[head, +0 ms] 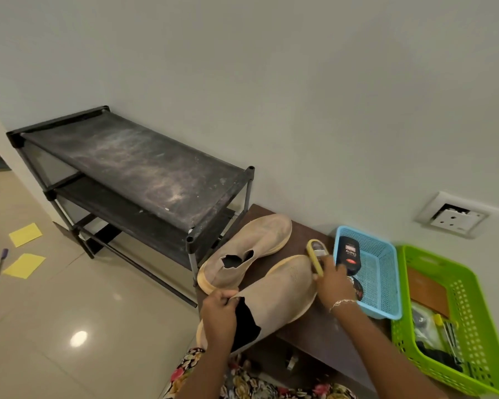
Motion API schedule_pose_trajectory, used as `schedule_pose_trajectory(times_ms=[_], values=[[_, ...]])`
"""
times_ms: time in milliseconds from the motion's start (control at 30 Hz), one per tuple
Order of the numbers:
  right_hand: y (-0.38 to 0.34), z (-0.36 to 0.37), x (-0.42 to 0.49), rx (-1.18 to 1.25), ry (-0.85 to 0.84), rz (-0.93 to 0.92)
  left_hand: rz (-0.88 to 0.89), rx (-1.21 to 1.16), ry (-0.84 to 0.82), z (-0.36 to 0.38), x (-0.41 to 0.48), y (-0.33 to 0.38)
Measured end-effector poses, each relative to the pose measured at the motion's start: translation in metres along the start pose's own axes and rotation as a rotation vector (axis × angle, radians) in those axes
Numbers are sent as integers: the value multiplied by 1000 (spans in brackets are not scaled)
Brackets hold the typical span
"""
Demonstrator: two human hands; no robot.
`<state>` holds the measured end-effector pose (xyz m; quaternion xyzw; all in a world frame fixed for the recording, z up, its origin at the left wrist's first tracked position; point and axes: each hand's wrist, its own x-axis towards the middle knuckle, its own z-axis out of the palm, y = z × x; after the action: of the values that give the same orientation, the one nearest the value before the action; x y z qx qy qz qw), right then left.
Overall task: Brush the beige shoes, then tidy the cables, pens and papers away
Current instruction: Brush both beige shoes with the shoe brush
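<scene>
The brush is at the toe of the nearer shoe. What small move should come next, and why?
Probably sweep the yellow brush from the toe back along the upper of the nearer beige shoe. The right hand holds the brush at the toe, and the left hand grips the collar, so the shoe looks steadied for a stroke.
</scene>
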<state>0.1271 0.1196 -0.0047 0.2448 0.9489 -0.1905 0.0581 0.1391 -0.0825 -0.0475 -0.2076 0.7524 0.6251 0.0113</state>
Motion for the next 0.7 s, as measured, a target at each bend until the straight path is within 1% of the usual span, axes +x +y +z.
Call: schedule_pose_trajectory(times_ms=[33,133,167,200,233,267,333,400,467,500,533,600,633,667,700], values=[[-7,8,-17,40,-47,-81,-10,-8,10,1,0,0],[-28,43,-91,126,-280,-420,-53,-31,48,3,2,-1],[-30,51,-104,108,-313,-497,-67,-47,58,1,3,-2],[-27,54,-101,59,-290,-539,-77,-64,64,-1,3,-3],[-18,55,-88,-16,-237,-537,-83,-75,60,-3,5,-4],[-7,52,-69,-98,-174,-479,-83,-73,45,-4,6,-4],[14,35,-25,-173,-64,-271,-73,-35,16,-2,5,-2],[22,17,1,-155,28,-95,-61,-13,25,1,6,1],[10,17,-4,-21,61,-45,-86,-25,37,4,7,2],[1,24,-18,44,29,-75,-96,-32,40,4,7,2],[-8,34,-38,88,-17,-160,-100,-42,45,3,7,2],[-24,54,-83,94,-153,-448,-105,-57,52,0,8,0],[-28,58,-99,62,-212,-563,-107,-55,57,-3,7,0],[-28,57,-101,0,-242,-624,-102,-50,56,-5,7,-1],[-23,52,-89,-69,-235,-628,-93,-49,46,-6,8,-4]])
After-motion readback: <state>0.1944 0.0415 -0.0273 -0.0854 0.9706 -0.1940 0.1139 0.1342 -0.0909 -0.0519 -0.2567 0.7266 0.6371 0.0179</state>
